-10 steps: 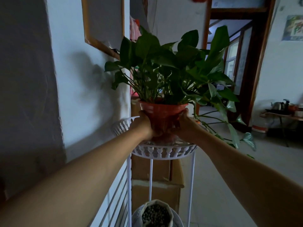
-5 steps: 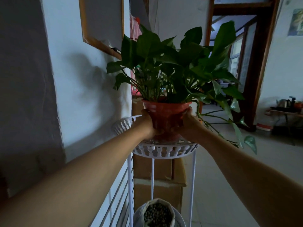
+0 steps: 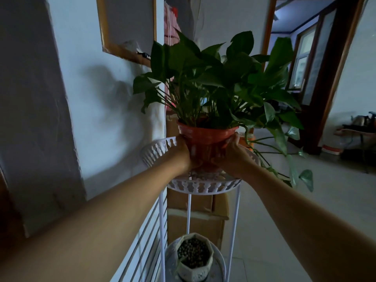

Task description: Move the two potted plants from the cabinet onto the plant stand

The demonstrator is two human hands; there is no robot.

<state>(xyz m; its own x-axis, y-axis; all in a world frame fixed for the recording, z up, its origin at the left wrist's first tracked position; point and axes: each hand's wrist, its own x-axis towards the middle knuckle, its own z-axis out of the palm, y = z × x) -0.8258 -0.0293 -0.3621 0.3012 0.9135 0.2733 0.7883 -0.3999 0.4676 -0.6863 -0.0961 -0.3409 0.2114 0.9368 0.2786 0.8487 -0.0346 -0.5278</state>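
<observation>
Both hands, left hand (image 3: 186,150) and right hand (image 3: 232,154), clasp the red potted plant (image 3: 206,139) between them over the plant stand (image 3: 203,185) top tier, scarcely shifted since a second ago.

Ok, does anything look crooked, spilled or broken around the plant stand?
Nothing stands out. The red plastic pot sits upright in the white stand's top basket, both hands around it. The white ceramic pot on the lower shelf tilts slightly.

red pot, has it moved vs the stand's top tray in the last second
No. The red pot sits at the same spot and height inside the white top tray, with the left hand and right hand clasping its sides as before.
</observation>
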